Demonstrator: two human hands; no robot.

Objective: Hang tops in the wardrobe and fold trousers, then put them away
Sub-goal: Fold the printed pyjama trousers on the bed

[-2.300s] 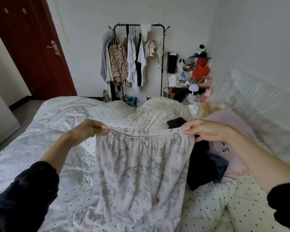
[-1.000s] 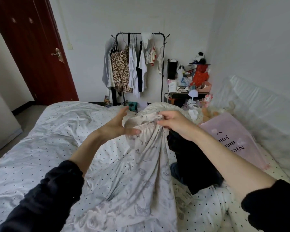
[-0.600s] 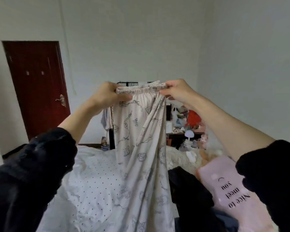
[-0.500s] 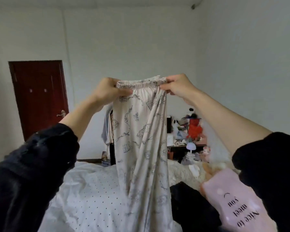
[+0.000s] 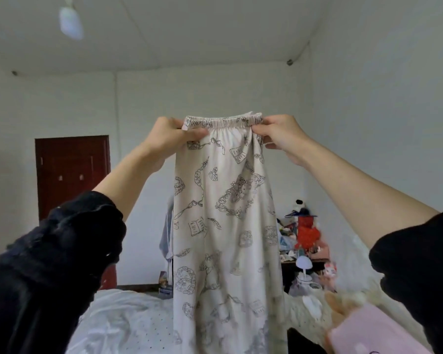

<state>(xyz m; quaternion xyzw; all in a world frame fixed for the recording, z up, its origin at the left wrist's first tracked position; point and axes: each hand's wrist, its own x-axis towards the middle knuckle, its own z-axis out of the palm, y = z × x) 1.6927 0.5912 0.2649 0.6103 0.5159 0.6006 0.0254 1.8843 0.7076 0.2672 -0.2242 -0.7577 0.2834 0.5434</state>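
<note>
Head view: left hand [image 5: 173, 135] and right hand [image 5: 279, 134] pinch the trousers [image 5: 223, 226] waistband; below both grips, 1 soft, light length hangs limp.

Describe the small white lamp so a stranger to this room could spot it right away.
Start from the printed trousers that both hands hold up in the middle of the view. Look to their lower right, at the cluttered dark table against the far wall. The lamp stands at its front edge: a plain white dome on a thin stem, pale beside the red items above it.
</note>
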